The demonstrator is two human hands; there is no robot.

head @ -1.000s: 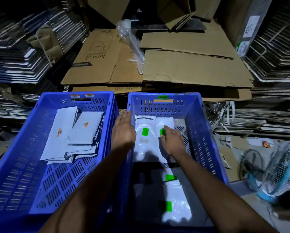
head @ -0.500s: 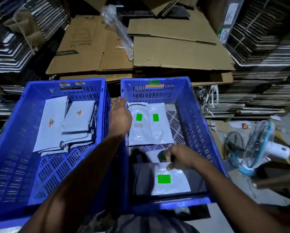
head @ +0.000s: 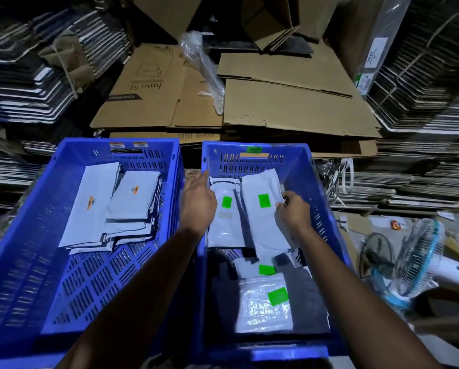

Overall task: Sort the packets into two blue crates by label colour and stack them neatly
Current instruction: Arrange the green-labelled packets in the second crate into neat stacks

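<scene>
Two blue crates stand side by side. The left crate [head: 44,262] holds a stack of white packets with orange labels [head: 111,209]. The right crate [head: 313,182] holds packets with green labels. My right hand [head: 292,211] pinches the edge of a long white green-label packet [head: 263,217] and holds it over the far stack. My left hand [head: 199,203] lies with straight fingers against the left side of the other far green-label packet [head: 224,217]. More green-label packets [head: 265,304] lie at the crate's near end, partly in shadow.
Flattened cardboard boxes [head: 276,107] lie behind the crates, with a crumpled plastic wrap [head: 204,67] on them. Stacks of folded sheets [head: 23,83] fill both sides. A small fan [head: 417,259] stands on the floor at the right.
My right hand picked a green-label packet from the near end of the right crate and carried it to the far stack. My left hand stayed at the far left packet.
</scene>
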